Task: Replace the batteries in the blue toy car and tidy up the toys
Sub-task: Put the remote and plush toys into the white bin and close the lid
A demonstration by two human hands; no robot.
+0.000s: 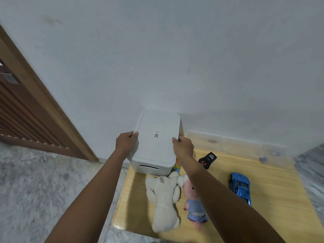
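A white storage box (150,168) stands at the back left corner of a wooden board (263,199), against the wall. Its flat white lid (157,148), with a small printed label, lies on top. My left hand (126,142) grips the lid's left edge and my right hand (183,146) grips its right edge. The blue toy car (240,187) lies on the board to the right, apart from both hands. A black remote control (207,160) sits behind the car, near my right forearm.
A white plush animal (164,202) and a pink plush doll in blue clothes (193,206) lie in front of the box. A small colourful toy (177,167) peeks out beside the box. A brown wooden door (31,109) stands at left over grey marble floor (43,190).
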